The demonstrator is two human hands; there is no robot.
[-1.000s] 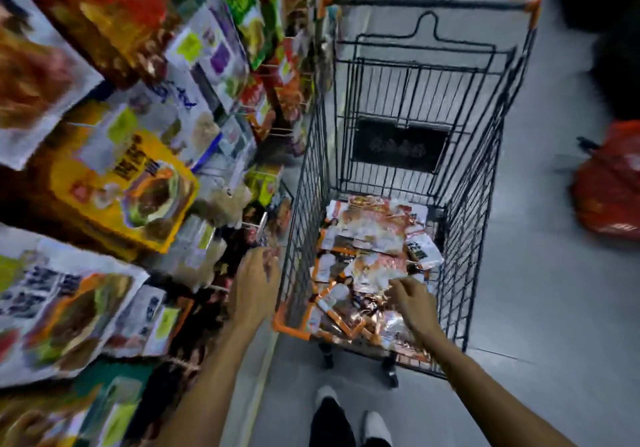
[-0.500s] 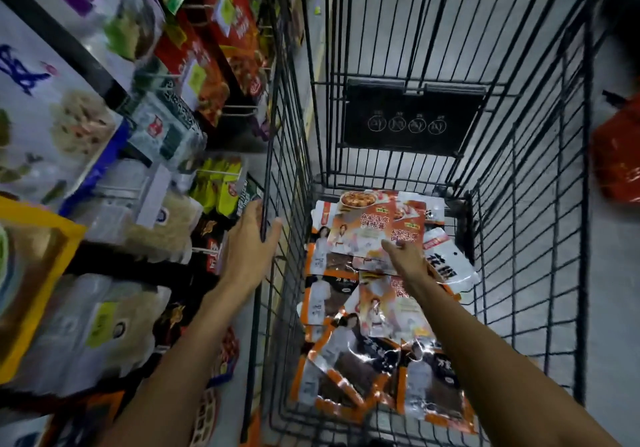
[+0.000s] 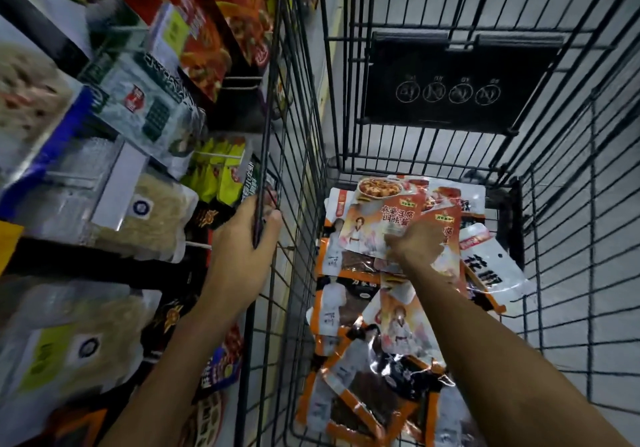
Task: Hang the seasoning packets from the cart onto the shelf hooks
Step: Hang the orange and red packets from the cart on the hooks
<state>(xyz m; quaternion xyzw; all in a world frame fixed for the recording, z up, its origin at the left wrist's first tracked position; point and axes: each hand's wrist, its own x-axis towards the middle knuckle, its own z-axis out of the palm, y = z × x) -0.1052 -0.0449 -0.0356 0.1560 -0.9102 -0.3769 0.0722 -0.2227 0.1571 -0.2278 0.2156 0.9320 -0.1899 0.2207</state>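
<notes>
Head view: left hand (image 3: 239, 249), fingers curled round cart side rail (image 3: 266, 135); right hand (image 3: 417, 247), fingers pinched mapo tofu seasoning packet (image 3: 372, 225) atop packet pile (image 3: 381, 387) inside cart

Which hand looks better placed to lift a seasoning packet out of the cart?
Right: the right hand is inside the cart, gripping the top packet; the left hand grips its wire wall.

Grips the cart (image 3: 450, 114) rim with the left hand (image 3: 239, 242), centre frame. Pinches a seasoning packet (image 3: 374, 225) with the right hand (image 3: 415, 245).
</notes>
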